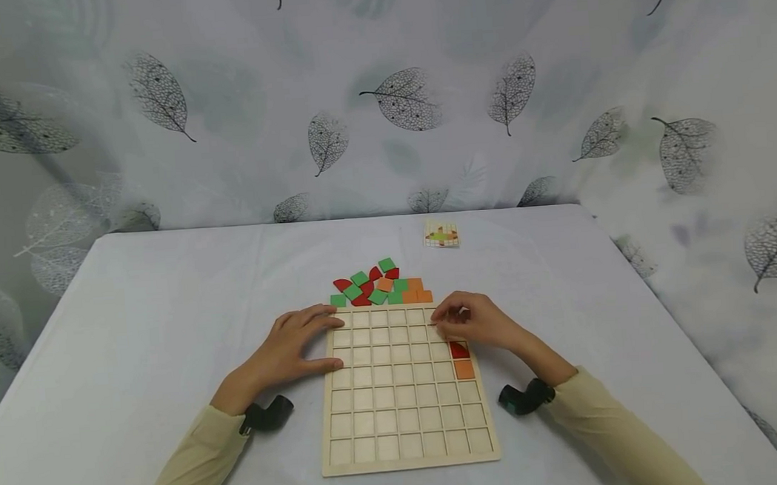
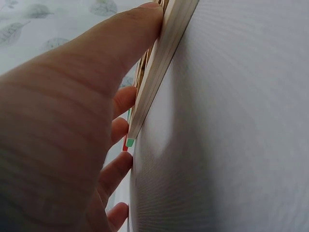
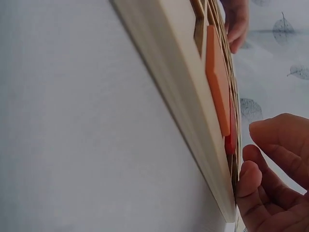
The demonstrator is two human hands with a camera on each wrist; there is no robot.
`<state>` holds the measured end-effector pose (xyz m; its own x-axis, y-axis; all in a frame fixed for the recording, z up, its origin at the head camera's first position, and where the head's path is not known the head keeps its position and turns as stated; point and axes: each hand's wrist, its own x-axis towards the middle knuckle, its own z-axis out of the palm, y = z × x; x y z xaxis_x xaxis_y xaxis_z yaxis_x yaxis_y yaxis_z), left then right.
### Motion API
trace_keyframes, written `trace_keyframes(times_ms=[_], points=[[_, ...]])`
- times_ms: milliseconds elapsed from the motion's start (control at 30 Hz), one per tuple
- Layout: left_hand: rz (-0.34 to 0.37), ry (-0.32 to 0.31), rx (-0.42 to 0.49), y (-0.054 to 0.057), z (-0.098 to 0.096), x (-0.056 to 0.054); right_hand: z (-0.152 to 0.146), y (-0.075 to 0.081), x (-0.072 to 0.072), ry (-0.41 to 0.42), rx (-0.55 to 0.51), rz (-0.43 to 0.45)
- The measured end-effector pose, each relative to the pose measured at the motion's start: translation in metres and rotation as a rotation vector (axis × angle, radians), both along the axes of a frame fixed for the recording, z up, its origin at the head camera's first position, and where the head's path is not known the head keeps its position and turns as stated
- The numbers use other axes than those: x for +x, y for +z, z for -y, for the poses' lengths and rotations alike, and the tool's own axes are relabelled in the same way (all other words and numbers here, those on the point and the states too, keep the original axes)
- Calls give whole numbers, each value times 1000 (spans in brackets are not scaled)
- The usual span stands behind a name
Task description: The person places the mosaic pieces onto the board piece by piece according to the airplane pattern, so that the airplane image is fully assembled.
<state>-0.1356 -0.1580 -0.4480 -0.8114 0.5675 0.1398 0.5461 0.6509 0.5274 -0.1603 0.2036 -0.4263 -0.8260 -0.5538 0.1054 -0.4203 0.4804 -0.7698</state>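
A pale wooden grid board (image 1: 386, 423) lies on the table in front of me. My left hand (image 1: 295, 346) rests on its upper left edge, fingers and thumb spread; the left wrist view shows the thumb (image 2: 120, 43) against the frame. Over the upper right corner is my right hand (image 1: 475, 319), its fingers bent. In the right wrist view a gap shows between its thumb and fingertips, with no piece visible there. Just below that hand, a red curved piece (image 1: 459, 350) and an orange square tile (image 1: 464, 370) occupy the right column. The hand covers some corner cells.
Beyond the board's far edge lies a loose pile of green tiles (image 1: 360, 278), red curved pieces (image 1: 367, 288) and orange tiles (image 1: 415, 283). A small pattern card (image 1: 441, 234) lies near the table's back edge. White cloth (image 1: 165, 301) covers the table.
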Motion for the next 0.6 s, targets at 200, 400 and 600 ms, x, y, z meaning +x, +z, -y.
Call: trace_keyframes(times_ms=[200,400,600], points=[[21,-2,-9,-1,0,-1,2,1,-8,-68,17,19],[14,-5,1,1,0,0,2,-1,-16,-119,1,36],[21,2,0,2,1,1,5,-1,-23,-156,26,54]])
